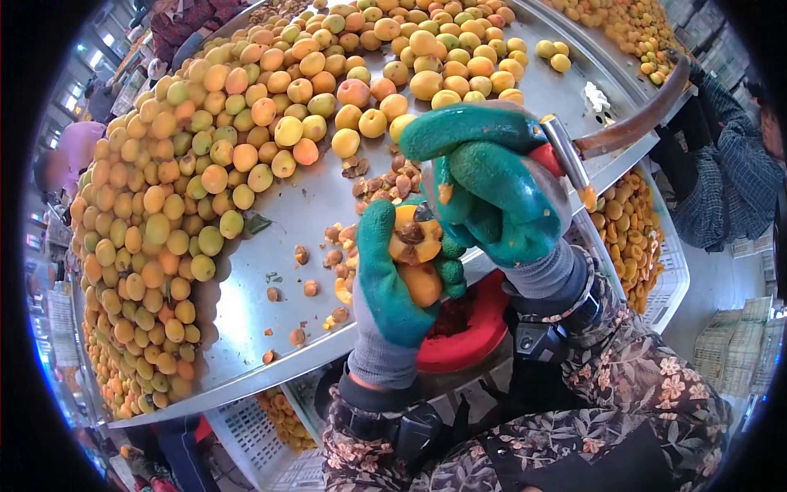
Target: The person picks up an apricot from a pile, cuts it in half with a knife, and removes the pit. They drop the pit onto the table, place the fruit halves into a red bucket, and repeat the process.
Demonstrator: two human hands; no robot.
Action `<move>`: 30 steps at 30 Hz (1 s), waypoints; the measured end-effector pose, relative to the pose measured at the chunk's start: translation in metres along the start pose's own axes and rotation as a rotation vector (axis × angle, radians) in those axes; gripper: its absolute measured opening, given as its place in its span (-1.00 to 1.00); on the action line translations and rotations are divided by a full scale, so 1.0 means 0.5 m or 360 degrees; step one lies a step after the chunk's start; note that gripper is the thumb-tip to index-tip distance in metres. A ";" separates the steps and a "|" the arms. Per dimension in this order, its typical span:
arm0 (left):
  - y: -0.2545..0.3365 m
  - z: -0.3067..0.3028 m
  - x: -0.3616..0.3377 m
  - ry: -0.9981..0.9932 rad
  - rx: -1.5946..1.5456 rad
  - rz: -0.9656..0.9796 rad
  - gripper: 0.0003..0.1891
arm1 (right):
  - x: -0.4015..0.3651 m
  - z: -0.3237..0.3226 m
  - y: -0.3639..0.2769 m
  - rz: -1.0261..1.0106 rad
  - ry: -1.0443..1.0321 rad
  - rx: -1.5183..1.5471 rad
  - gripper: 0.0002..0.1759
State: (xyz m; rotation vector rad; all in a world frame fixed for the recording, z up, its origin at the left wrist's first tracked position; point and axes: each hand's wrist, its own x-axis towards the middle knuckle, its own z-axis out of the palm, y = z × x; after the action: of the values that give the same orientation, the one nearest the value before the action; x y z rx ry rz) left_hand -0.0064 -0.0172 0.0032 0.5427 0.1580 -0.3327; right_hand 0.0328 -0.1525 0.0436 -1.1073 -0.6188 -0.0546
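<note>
My left hand (399,275), in a green-coated glove, holds an apricot (414,242) split open, its orange flesh and a brown pit showing. To its upper right, my right hand (500,180), gloved alike, is closed round a red handle (548,158) with a metal part (566,152) at its end. Part of the right hand's grip is hidden by its own fingers. Brown pits (399,179) lie on the metal table (262,320) just beyond my left hand. Many whole apricots (156,238) are heaped at the left and far side.
A red round container (467,336) sits below my hands at the table edge. White crates (668,279) with apricot halves (627,230) stand at the right, and another crate (254,435) below. A curved brown strip (639,123) crosses the right rim. People (721,172) are at both sides.
</note>
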 end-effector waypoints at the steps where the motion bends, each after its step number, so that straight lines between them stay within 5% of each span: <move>1: -0.006 0.000 0.002 0.0041 0.0052 0.0079 -0.55 | -0.003 -0.002 0.006 -0.0190 -0.0031 -0.0274 -0.81; 5: -0.029 -0.020 0.012 0.0418 0.0506 0.0470 -0.59 | 0.011 -0.024 0.011 -0.0814 -0.0298 -0.1223 -0.76; 7: -0.003 -0.057 0.009 -0.0557 -0.0092 0.0003 -0.62 | 0.019 -0.020 0.016 -0.0659 -0.0313 -0.0866 -0.71; 8: -0.013 -0.057 0.008 -0.0558 -0.0091 0.0002 -0.62 | 0.023 -0.015 0.020 -0.0501 -0.0321 -0.0512 -0.66; 10: -0.034 -0.045 0.007 0.0143 0.1401 0.0908 -0.60 | 0.025 -0.010 0.022 -0.0188 -0.0317 0.0193 -0.56; 11: -0.024 -0.044 0.005 0.0139 0.1406 0.0905 -0.60 | 0.027 -0.005 0.007 0.0174 -0.0327 0.0252 -0.53; 12: -0.006 -0.042 0.001 -0.0026 0.2018 0.1219 -0.62 | 0.025 -0.001 0.011 0.0173 -0.0326 0.0252 -0.53; 13: 0.004 -0.041 -0.001 -0.0206 0.2628 0.1526 -0.64 | 0.028 0.010 0.016 -0.0166 -0.0356 -0.0026 -0.55; 14: 0.003 -0.041 -0.003 -0.0201 0.2625 0.1528 -0.64 | 0.033 0.020 0.014 -0.0502 -0.0386 -0.0306 -0.56; 16: 0.001 -0.042 -0.006 -0.0077 0.2552 0.1529 -0.63 | 0.044 0.018 -0.006 -0.0569 -0.0645 -0.0490 -0.60; 17: -0.033 -0.038 0.017 0.0228 0.1394 0.0844 -0.61 | 0.031 0.029 0.000 -0.0170 -0.0382 0.0066 -0.63; 18: -0.032 -0.039 0.014 0.0230 0.1393 0.0847 -0.61 | 0.023 0.036 0.009 0.0231 -0.0105 0.0615 -0.66; 19: -0.027 -0.042 0.011 0.0216 0.1501 0.0763 -0.70 | 0.035 0.025 0.029 -0.0018 -0.0185 0.0056 -0.70; 20: -0.018 -0.039 0.008 0.0201 0.1610 0.0678 -0.66 | 0.046 0.014 0.043 -0.0021 -0.0186 0.0058 -0.70; 21: -0.003 -0.030 0.000 -0.0164 0.0539 0.0304 -0.76 | 0.056 0.004 0.055 -0.0295 -0.0190 -0.0164 -0.68; 26: -0.013 -0.022 -0.003 -0.0178 0.0456 0.0355 -0.75 | 0.097 -0.039 0.083 -0.1262 -0.0218 -0.0920 -0.59; 30: -0.011 -0.013 -0.002 -0.0229 0.0314 0.0344 -0.66 | 0.067 -0.023 0.041 -0.1262 -0.0456 -0.1189 -0.58</move>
State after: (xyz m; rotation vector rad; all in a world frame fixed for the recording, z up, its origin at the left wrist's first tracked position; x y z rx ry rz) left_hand -0.0099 -0.0180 -0.0049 0.7216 -0.0735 -0.1762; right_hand 0.0727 -0.1440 0.0397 -1.5266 -1.3340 -0.8813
